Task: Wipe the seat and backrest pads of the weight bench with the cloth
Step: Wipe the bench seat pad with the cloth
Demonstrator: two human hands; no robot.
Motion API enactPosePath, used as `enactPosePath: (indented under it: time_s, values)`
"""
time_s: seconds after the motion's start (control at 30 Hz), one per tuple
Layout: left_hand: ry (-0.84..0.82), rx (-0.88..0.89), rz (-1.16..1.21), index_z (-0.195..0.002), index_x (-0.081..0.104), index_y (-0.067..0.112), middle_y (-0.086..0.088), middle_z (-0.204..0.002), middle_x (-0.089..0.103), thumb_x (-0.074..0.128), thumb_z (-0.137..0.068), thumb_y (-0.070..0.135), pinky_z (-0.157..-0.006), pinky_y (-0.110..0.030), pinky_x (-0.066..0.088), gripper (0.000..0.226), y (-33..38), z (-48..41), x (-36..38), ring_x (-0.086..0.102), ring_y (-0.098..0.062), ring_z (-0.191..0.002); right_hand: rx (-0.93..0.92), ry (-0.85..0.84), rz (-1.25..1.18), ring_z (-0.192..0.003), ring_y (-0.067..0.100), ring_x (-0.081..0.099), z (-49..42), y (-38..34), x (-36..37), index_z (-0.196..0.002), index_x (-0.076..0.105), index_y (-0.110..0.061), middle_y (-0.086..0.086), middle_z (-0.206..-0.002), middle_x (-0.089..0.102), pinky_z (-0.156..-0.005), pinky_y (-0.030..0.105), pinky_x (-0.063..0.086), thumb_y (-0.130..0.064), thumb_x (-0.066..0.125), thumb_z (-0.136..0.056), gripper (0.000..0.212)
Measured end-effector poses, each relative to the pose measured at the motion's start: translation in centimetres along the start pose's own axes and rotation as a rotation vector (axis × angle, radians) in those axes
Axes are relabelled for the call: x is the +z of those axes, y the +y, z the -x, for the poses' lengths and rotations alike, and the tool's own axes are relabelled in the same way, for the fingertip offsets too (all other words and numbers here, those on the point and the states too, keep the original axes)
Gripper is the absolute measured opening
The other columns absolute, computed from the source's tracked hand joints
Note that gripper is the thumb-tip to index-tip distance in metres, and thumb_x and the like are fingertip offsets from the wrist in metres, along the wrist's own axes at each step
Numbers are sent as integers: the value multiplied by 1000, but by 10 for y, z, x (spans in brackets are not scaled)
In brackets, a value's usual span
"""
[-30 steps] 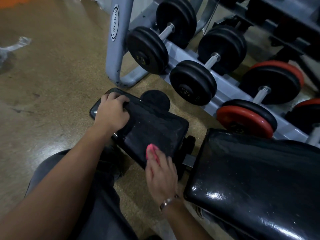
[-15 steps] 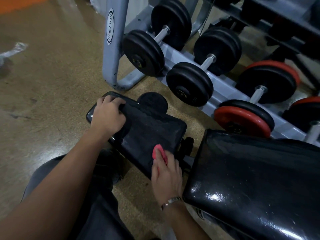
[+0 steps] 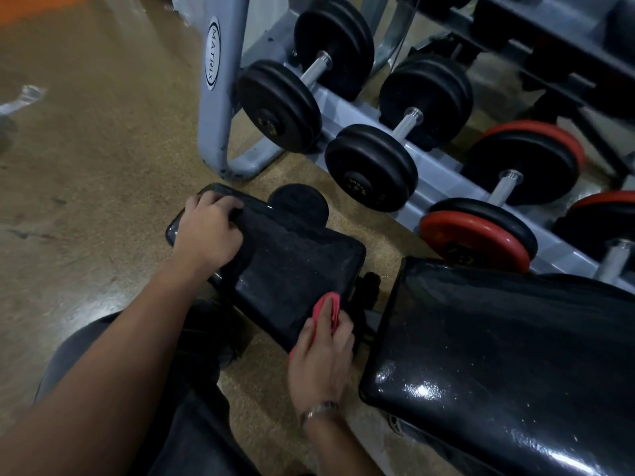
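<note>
Seat pad (image 3: 292, 266), backrest pad (image 3: 498, 355), cloth (image 3: 326, 309)
Pads glossy black, side by side; red cloth bunched at seat pad edge.

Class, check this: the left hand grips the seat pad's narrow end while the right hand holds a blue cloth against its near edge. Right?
Not quite: the head view shows the cloth is pink-red, not blue. The left hand does grip the seat pad at its narrow end, and the right hand holds the cloth against its near edge.
</note>
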State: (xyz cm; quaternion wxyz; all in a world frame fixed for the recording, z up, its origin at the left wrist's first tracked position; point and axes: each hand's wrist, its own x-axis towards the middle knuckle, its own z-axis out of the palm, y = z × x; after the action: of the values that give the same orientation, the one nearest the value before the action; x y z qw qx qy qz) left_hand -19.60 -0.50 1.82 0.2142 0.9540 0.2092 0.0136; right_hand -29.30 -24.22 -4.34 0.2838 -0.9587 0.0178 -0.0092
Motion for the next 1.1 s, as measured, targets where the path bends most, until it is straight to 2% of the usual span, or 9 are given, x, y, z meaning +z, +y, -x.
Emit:
enactPosePath:
  time_s: [0.1, 0.3, 0.4, 0.47, 0.57, 0.67, 0.83, 1.0, 1.1]
  values:
    - [19, -14, -1, -127, 67, 19, -16, -130, 59, 36, -66, 29, -107, -47, 36, 69, 3, -2, -3, 47, -47, -118, -34, -59, 46, -118, 21, 45, 7, 8, -3, -156, 33, -26, 0, -145, 36, -99, 39, 48, -46, 26, -102, 58]
    - [0, -25, 6, -131, 65, 17, -18, -133, 55, 41, -73, 24, -107, -46, 34, 63, 11, 5, -6, 43, -47, -121, 214, -80, -25, -128, 24, 40, -41, 0, -6, -160, 21, -21, 4, -151, 29, -108, 35, 35, -38, 33, -106, 57]
    - [7, -27, 16, -130, 65, 18, -17, -132, 57, 37, -68, 27, -108, -47, 36, 68, 8, 5, -6, 43, -47, -120, 199, -121, -3, -130, 25, 38, -21, -6, -8, -161, 16, -21, 4, -153, 26, -110, 37, 36, -40, 32, -106, 60]
    - [26, -46, 18, -130, 65, 19, -17, -132, 57, 43, -75, 23, -107, -47, 36, 60, 11, 2, -6, 43, -47, -120, 154, -160, 21, -133, 24, 36, -9, -6, -11, -161, 14, -21, 4, -154, 24, -111, 38, 38, -41, 32, -106, 61]
    - [34, -68, 12, -131, 65, 18, -18, -131, 55, 52, -81, 15, -106, -48, 36, 52, 17, -1, -5, 42, -48, -120, 249, -146, -25, -131, 27, 39, -40, -7, -10, -160, 17, -18, 6, -153, 26, -109, 39, 34, -37, 34, -106, 60]
    - [33, -45, 20, -127, 66, 17, -19, -125, 57, 38, -69, 26, -106, -48, 37, 65, 14, 0, -4, 44, -48, -116, 368, -135, -56, -130, 30, 37, -68, -15, -10, -159, 20, -15, 8, -154, 26, -108, 42, 33, -35, 33, -107, 57]
    - [68, -27, 11, -123, 69, 17, -18, -125, 62, 34, -65, 27, -104, -47, 39, 68, 9, -2, -5, 49, -48, -111, 271, -154, -95, -130, 26, 36, -49, -17, -18, -160, 22, -22, 3, -157, 25, -109, 39, 30, -27, 37, -105, 57]
    - [57, -28, 4, -126, 67, 18, -17, -126, 59, 35, -65, 27, -104, -47, 38, 69, 11, -2, -3, 46, -47, -112, 318, -143, -52, -131, 29, 34, -109, -8, -20, -156, 30, -34, -6, -158, 29, -108, 50, 35, -15, 44, -99, 62]
    - [72, -21, 1, -123, 69, 18, -17, -122, 61, 34, -65, 27, -103, -47, 39, 69, 6, -5, -2, 49, -47, -109, 256, -160, -72, -130, 27, 34, -96, -10, -24, -154, 32, -41, -12, -156, 30, -108, 51, 37, -9, 45, -95, 69]
